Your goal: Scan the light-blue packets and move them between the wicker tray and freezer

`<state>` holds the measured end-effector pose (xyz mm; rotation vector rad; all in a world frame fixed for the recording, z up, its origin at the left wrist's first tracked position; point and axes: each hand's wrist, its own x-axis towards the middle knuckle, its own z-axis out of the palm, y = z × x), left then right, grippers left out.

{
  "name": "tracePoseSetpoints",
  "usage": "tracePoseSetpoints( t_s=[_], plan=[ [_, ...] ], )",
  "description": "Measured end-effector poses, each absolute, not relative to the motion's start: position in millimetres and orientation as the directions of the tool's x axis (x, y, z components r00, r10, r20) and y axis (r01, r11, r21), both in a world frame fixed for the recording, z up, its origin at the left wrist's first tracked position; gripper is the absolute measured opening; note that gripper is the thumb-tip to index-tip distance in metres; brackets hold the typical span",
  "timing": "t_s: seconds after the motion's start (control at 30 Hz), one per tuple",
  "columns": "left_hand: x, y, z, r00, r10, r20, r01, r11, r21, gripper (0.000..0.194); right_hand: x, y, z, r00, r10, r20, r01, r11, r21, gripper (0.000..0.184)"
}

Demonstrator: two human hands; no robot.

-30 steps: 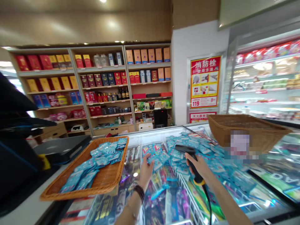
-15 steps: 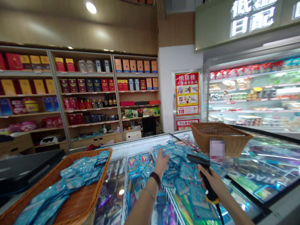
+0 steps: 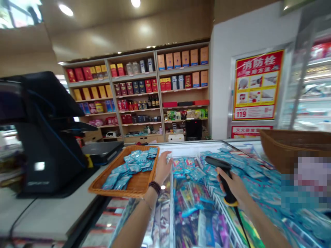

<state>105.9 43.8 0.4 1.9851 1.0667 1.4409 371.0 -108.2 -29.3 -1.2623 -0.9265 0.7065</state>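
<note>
And here's the right hand (image 3: 234,184), its grip closed round the black scanner (image 3: 227,191), cord trailing down, head angled left above the blue packets (image 3: 241,165) in the freezer (image 3: 187,150). The left hand (image 3: 162,168) has thumb and fingers somewhat parted, just beside the right rim of the orange basket (image 3: 139,184); whether that grip has anything in it, I can't tell. More packets (image 3: 138,158) lie heaped in that basket, just beyond the right edge of the desk (image 3: 51,215).

A red poster (image 3: 258,86) hangs on the white wall (image 3: 222,82).
</note>
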Motion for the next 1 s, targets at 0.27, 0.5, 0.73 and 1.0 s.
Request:
tracePoseSetpoints(
  t_s=[0.27, 0.5, 0.73, 1.0],
  plan=[
    [-47.2, 32.8, 6.5, -0.151, 0.925, 0.348, 0.953, 0.042, 0.3, 0.057, 267.2, -57.8, -49.4, 0.183, 0.97, 0.16, 0.001, 0.162, -0.987, 0.052],
    [-93.3, 34.9, 8.0, -0.238, 0.97, 0.043, 0.95, 0.223, 0.217, 0.102, 262.1, -57.9, -59.6, 0.154, 0.983, 0.102, 0.037, 0.097, -0.995, 0.053],
    [-49.8, 52.4, -12.1, 0.132, 0.979, 0.154, 0.798, -0.197, 0.569, 0.049, 268.1, -61.5, -61.5, 0.202, 0.975, 0.089, -0.004, 0.091, -0.996, 0.053],
    [-36.9, 68.7, -31.3, 0.119, 0.986, 0.116, 0.747, -0.166, 0.643, 0.033, 271.4, -63.1, -68.0, 0.225, 0.971, 0.079, -0.052, 0.092, -0.994, 0.049]
  ],
)
